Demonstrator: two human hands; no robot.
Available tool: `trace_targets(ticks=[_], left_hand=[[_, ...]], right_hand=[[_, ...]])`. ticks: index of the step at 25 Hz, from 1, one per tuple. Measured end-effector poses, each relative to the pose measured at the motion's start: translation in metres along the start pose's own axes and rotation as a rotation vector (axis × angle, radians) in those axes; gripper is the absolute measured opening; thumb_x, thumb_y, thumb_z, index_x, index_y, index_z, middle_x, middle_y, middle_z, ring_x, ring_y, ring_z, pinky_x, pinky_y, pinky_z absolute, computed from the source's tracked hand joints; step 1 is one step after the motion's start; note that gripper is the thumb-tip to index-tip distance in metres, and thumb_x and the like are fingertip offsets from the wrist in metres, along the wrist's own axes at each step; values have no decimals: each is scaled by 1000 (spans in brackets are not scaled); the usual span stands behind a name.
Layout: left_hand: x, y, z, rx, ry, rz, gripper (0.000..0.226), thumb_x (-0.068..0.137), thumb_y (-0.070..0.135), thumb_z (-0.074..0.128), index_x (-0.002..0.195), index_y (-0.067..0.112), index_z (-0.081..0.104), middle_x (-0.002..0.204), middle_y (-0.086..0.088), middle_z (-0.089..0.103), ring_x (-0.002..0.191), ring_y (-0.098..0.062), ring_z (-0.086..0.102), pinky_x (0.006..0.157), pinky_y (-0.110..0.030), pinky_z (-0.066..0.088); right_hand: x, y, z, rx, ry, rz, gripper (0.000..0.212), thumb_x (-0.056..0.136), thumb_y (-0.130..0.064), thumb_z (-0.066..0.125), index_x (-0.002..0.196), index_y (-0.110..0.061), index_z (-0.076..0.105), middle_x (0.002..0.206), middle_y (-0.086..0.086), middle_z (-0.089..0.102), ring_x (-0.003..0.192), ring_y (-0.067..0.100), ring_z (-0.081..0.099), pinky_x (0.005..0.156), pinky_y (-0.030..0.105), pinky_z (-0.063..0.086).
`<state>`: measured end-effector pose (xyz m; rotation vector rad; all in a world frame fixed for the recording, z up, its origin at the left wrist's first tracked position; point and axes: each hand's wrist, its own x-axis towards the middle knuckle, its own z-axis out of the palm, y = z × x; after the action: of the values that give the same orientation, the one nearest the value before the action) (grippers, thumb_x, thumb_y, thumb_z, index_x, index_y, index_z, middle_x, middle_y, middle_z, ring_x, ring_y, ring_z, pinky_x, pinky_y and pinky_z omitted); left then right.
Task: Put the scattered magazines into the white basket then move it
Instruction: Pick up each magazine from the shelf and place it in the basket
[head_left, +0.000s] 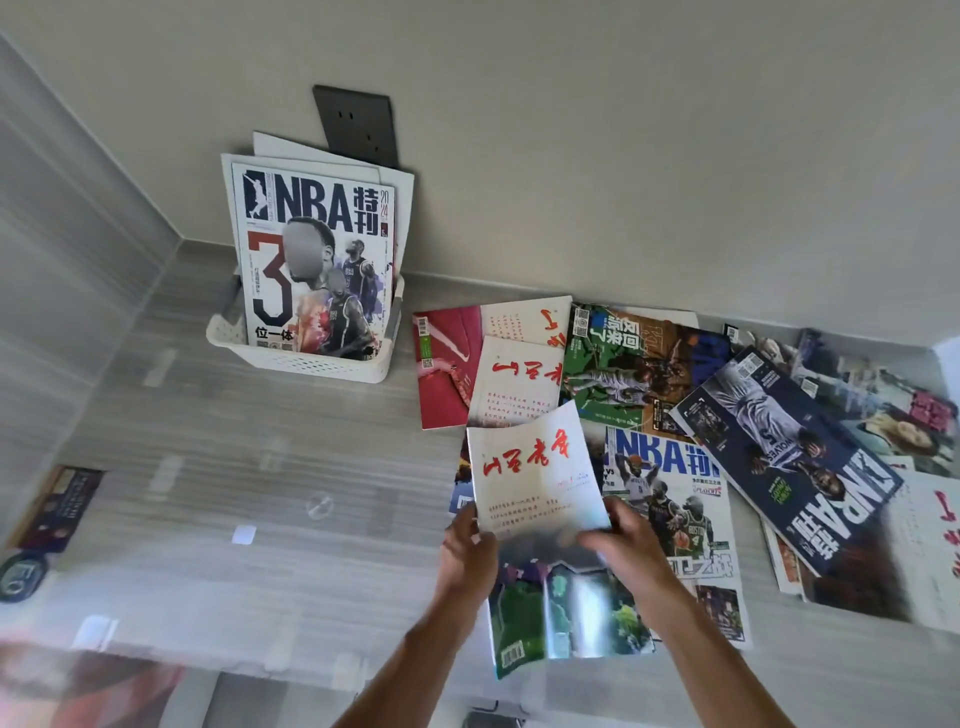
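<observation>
A white perforated basket (306, 358) stands on the grey table by the wall, holding an upright NBA magazine (317, 260) and others behind it. Both my hands hold a white magazine with red calligraphy (530, 473), lifted above the table. My left hand (467, 545) grips its lower left corner, my right hand (623, 540) its lower right. Beneath it lies a green-covered magazine (566, 608). Several magazines lie scattered to the right: a red one (441, 374), a green basketball one (634, 369), an NBA one (675, 493) and a dark NBA one (795, 457).
A dark wall socket plate (358, 124) sits above the basket. At the table's left edge lie a dark booklet (57, 509) and a round dark object (21, 577). A small clear disc (319, 506) rests mid-table. The wall runs behind the magazines.
</observation>
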<state>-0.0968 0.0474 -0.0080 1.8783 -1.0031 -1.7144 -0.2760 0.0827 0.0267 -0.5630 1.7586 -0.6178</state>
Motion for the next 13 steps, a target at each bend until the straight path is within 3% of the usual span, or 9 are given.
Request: trace_targets(ticks=[3, 6, 9, 13], left_hand=[[1, 25, -32, -227, 144, 14, 29, 92, -6, 48, 110, 12, 61, 88, -3, 74, 59, -8, 69, 48, -26, 57], [-2, 54, -86, -500, 27, 196, 41, 84, -21, 47, 110, 7, 62, 84, 0, 78, 68, -17, 73, 49, -29, 58], [-1, 84, -136, -502, 35, 408, 37, 88, -19, 47, 105, 11, 60, 96, 2, 77, 82, -19, 72, 59, -31, 59], [13, 97, -185, -390, 268, 568, 38, 89, -20, 46, 99, 12, 62, 85, 16, 76, 80, 0, 69, 66, -16, 54]], right_hand=[[-11, -29, 12, 25, 66, -125, 30, 78, -8, 72, 100, -25, 62, 95, -4, 75, 77, 7, 70, 61, 22, 49], [-18, -64, 26, 156, 41, -260, 37, 79, 2, 69, 104, -25, 66, 94, -10, 76, 76, 1, 69, 56, 11, 47], [-12, -96, 57, 192, -8, -405, 38, 84, 8, 63, 110, -20, 66, 96, -13, 75, 79, -5, 66, 65, 7, 47], [0, -129, 114, 140, -81, -538, 41, 88, 5, 60, 113, -27, 63, 109, -16, 70, 100, -5, 64, 84, 11, 49]])
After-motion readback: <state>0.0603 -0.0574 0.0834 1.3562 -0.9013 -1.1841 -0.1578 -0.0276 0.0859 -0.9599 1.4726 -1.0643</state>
